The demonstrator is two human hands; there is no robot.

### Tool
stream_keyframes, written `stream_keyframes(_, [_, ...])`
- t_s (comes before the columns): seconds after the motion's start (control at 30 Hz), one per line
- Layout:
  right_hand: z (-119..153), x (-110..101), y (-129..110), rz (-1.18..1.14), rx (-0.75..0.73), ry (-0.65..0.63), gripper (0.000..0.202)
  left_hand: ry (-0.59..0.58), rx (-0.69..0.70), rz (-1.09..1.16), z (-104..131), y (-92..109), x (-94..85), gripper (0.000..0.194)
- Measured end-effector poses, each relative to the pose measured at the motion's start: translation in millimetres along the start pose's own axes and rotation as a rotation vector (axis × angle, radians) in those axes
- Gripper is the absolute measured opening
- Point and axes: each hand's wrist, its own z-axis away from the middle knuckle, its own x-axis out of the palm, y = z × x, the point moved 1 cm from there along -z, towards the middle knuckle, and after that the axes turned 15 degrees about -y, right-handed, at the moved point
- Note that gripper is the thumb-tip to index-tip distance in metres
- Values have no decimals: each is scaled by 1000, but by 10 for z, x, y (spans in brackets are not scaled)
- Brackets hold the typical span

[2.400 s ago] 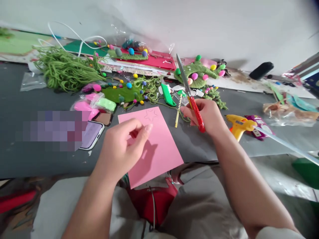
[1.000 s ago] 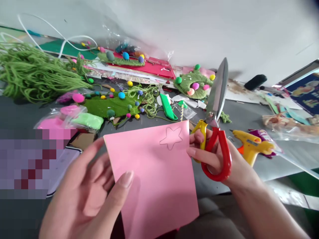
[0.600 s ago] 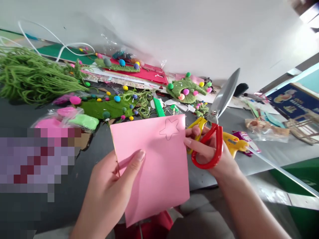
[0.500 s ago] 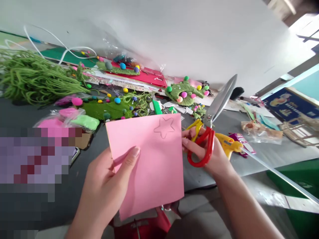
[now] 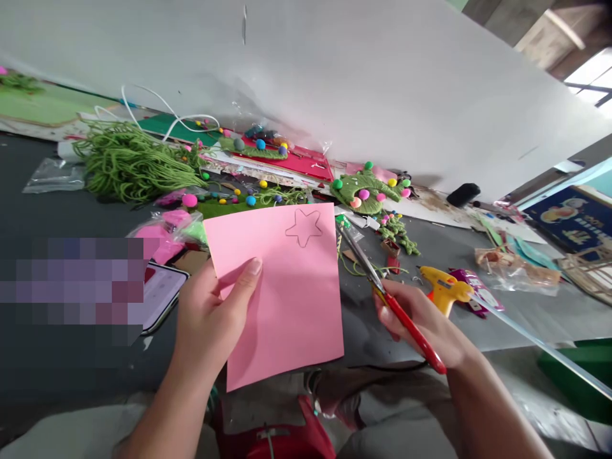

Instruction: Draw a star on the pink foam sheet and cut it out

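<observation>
A pink sheet of card (image 5: pixel 291 306) is pinched in my left hand (image 5: pixel 215 312), the thumb lying across its front and the other fingers behind. Near the card's upper right corner a star outline (image 5: pixel 304 228) is drawn. My right hand (image 5: pixel 421 312) grips red-handled scissors (image 5: pixel 377 280), their blades pointing up and left toward the card's right edge. From this angle the blades look closed together, and the tips are close to the edge by the star. Part of my right hand's fingers is hidden behind the handles.
Behind the card lie green yarn (image 5: pixel 138 162), green yarn-wrapped shapes with pompoms (image 5: pixel 368 191) and a red sheet (image 5: pixel 296 167). A yellow glue gun (image 5: pixel 444 287) with a long clear glue stick is at right. A phone (image 5: pixel 165 296) lies at left, partly covered by a blurred patch.
The scissors have swung from pointing up and right to pointing up and left, toward the card. My left hand keeps its hold on the card. The view has shifted left.
</observation>
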Motion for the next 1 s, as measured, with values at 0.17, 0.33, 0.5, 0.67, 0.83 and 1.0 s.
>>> stream_keyframes(0.17, [-12, 71, -47, 37, 85, -31, 49, -11, 13, -2, 27, 8, 44, 31])
stream_keyframes(0.33, [-19, 92, -52, 51, 119, -26, 47, 32, 16, -15, 34, 17, 75, 30])
stream_keyframes(0.5, [-16, 85, -32, 26, 135, -37, 46, 44, 16, 23, 28, -37, 87, 25])
stream_keyframes(0.67, [-12, 92, -26, 21, 120, -45, 43, 51, 13, 4, 33, -36, 89, 24])
stream_keyframes(0.83, [8, 85, -43, 57, 136, -48, 42, 36, 21, -45, 20, -67, 43, 24])
stream_keyframes(1.0, [26, 76, -80, 98, 149, -49, 45, -38, 22, -49, -7, -128, -6, 27])
